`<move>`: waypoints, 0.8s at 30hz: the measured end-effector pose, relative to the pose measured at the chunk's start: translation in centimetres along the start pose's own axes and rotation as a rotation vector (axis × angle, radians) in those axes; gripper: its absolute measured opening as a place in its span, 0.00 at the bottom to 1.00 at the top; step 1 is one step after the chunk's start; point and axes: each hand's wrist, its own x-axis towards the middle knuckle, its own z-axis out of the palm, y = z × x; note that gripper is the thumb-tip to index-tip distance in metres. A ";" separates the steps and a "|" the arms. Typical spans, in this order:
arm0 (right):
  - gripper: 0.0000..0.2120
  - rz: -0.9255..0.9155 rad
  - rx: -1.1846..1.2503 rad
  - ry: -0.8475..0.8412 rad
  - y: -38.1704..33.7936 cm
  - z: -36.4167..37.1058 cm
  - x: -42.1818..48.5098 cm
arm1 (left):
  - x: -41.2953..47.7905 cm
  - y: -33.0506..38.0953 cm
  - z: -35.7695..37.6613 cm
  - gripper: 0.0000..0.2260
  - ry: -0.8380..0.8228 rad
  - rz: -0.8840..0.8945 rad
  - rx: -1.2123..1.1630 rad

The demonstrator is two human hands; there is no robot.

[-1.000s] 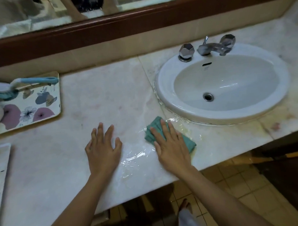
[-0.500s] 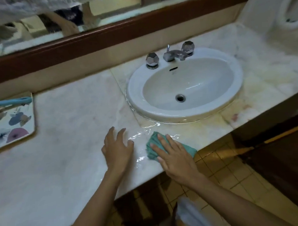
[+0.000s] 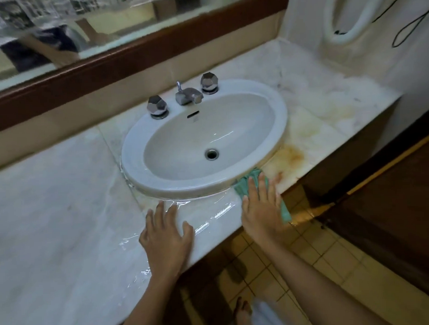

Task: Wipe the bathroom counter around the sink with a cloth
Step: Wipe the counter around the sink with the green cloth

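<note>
Pressing a green cloth (image 3: 241,188) flat against the marble worktop (image 3: 52,204) with the right hand (image 3: 261,209), fingers (image 3: 270,188) straight and spread, none curled round the fabric. Holding it at the front right of the white sink (image 3: 185,187), far corner touching the rim, near end poking out beside the worktop's front edge. Resting the left hand (image 3: 166,233) palm down on the worktop in front of the sink, fingers (image 3: 159,210) straight and slightly apart, gripping nothing, near the cloth but not touching it. Between the two hands, and along the sink's front rim, a wet sheen (image 3: 210,212). Just past the cloth, beside the sink's right side, an orange-brown stain (image 3: 293,157). At the back of the sink, a chrome spout (image 3: 188,95) between two faceted knobs. Above, a wood-framed mirror (image 3: 58,34), reflection too blurred to read. Below the worktop, tiled floor (image 3: 321,256) and perhaps a bare foot, blurred.
</note>
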 end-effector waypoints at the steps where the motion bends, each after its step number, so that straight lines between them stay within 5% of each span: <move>1: 0.29 0.007 0.025 0.012 -0.8 0.3 -0.6 | 0.0 0.1 0.1 0.27 -0.004 -0.013 -0.001; 7: 0.27 -0.362 -0.065 -0.089 3.1 -1.0 -1.9 | 0.6 1.1 -0.1 0.27 -0.001 -0.153 -0.118; 10: 0.27 -0.224 -0.097 -0.097 6.5 -2.1 1.0 | 1.7 3.7 -0.5 0.23 0.088 -0.211 -0.335; 15: 0.30 0.004 -0.029 -0.073 5.3 -2.9 3.5 | 2.8 10.3 0.6 0.18 0.045 0.082 -0.526; 20: 0.28 -0.134 -0.078 -0.123 8.2 -4.3 4.1 | 5.0 15.8 1.9 0.18 -0.097 0.260 -0.486; 24: 0.30 -0.033 -0.075 -0.071 12.7 -5.7 8.1 | 7.9 20.9 2.8 0.19 -0.134 0.317 -0.410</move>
